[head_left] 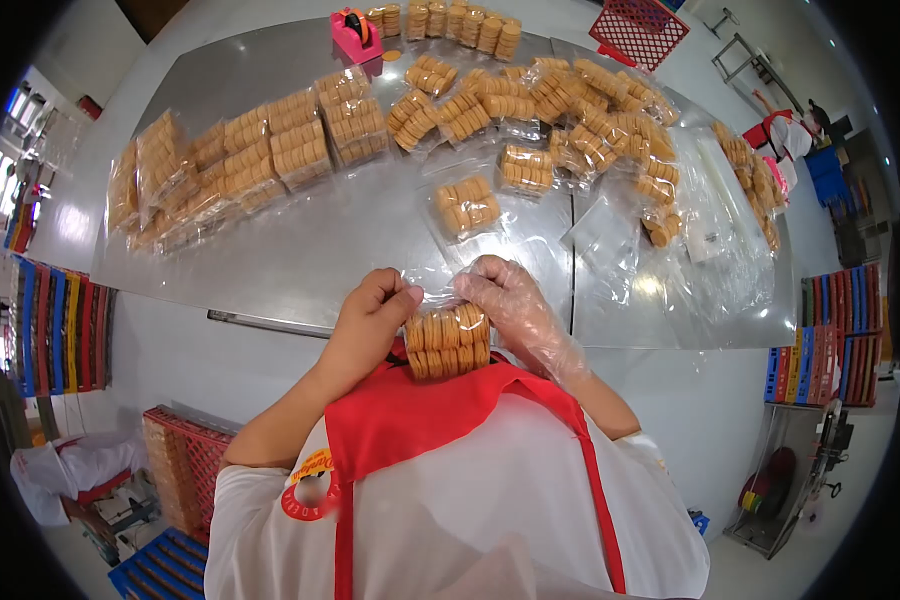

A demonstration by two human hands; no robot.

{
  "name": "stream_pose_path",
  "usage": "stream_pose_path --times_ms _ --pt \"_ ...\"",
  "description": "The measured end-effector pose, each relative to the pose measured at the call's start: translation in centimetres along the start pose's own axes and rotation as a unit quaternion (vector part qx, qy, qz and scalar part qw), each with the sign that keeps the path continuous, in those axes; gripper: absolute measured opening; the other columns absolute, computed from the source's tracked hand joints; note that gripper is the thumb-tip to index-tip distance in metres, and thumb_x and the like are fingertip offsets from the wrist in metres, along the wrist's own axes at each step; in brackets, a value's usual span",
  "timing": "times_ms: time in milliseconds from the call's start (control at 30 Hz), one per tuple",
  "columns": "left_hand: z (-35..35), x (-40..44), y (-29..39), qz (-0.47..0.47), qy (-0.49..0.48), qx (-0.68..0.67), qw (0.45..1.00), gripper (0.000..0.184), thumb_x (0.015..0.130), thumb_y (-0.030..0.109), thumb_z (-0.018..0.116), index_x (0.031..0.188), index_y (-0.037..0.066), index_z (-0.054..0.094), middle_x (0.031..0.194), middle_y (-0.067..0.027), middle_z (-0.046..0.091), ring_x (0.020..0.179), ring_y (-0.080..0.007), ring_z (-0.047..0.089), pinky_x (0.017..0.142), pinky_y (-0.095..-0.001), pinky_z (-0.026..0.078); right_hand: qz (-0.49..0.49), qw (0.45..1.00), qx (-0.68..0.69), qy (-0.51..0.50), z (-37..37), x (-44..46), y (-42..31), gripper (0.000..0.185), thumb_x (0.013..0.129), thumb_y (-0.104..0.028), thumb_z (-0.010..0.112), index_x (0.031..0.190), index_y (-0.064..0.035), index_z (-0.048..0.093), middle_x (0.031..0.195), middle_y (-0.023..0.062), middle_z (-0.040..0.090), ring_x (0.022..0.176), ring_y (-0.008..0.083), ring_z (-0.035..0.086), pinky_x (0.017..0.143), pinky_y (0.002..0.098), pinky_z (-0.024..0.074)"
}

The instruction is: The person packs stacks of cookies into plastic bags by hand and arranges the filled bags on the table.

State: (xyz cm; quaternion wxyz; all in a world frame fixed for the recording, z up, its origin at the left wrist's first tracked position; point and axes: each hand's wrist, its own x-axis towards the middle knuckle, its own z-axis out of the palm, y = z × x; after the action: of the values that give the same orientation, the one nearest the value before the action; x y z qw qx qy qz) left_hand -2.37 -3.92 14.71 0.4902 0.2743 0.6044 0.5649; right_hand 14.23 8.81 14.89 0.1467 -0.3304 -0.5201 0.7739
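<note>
Close to my chest hangs a clear plastic bag of round cookies [448, 342], stacked in two rows. My left hand [375, 308], bare, pinches the bag's top edge at its left corner. The right corner is pinched by my right hand [510, 300], which wears a clear plastic glove. Between the two hands the bag's mouth is stretched, with the cookies hanging below. Just beyond my hands, another bag of cookies [467, 207] lies on the metal table [300, 245].
Filled cookie bags [270, 150] stand in rows at left; a loose pile [590, 110] lies at right. Flat plastic bags [710, 240] cover the table's right side. A pink tape dispenser [356, 36] and unbagged cookie stacks [460, 22] sit at the back. A red crate [640, 32] is beyond.
</note>
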Motion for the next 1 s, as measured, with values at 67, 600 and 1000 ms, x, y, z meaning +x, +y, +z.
stream_pose_path --times_ms 67,600,1000 --pt "-0.1 -0.8 0.4 0.027 0.021 0.076 0.997 0.018 0.093 0.013 0.062 0.080 0.004 0.053 0.074 0.0024 0.050 0.070 -0.0068 0.045 0.063 -0.0252 0.041 -0.008 1.000 -0.005 0.001 0.6 -0.1 0.1 0.011 0.096 -0.011 0.062 0.088 -0.0044 0.059 0.081 0.0014 0.059 0.081 0.0116 0.063 0.072 0.0276 0.0522" --pt "-2.1 -1.6 -2.0 -0.150 -0.063 -0.123 0.979 0.022 0.091 0.002 0.047 0.102 -0.005 0.065 0.089 -0.0074 0.063 0.079 -0.0134 0.059 0.074 -0.0246 0.049 0.072 0.995 -0.037 -0.051 0.8 -2.0 1.1 0.025 0.092 -0.020 0.055 0.102 0.0003 0.066 0.094 0.0074 0.063 0.088 0.0136 0.059 0.079 0.0324 0.0498" --pt "-1.7 -2.0 2.0 0.086 -0.153 0.405 0.897 0.066 0.066 0.048 0.087 0.096 -0.006 0.066 0.093 -0.0146 0.062 0.090 -0.0294 0.063 0.079 -0.0388 0.051 0.090 0.996 0.003 -0.017 0.8 -6.3 0.7 0.057 0.093 -0.044 0.066 0.122 0.0049 0.060 0.111 0.0094 0.062 0.105 0.0175 0.058 0.093 0.0312 0.0471"
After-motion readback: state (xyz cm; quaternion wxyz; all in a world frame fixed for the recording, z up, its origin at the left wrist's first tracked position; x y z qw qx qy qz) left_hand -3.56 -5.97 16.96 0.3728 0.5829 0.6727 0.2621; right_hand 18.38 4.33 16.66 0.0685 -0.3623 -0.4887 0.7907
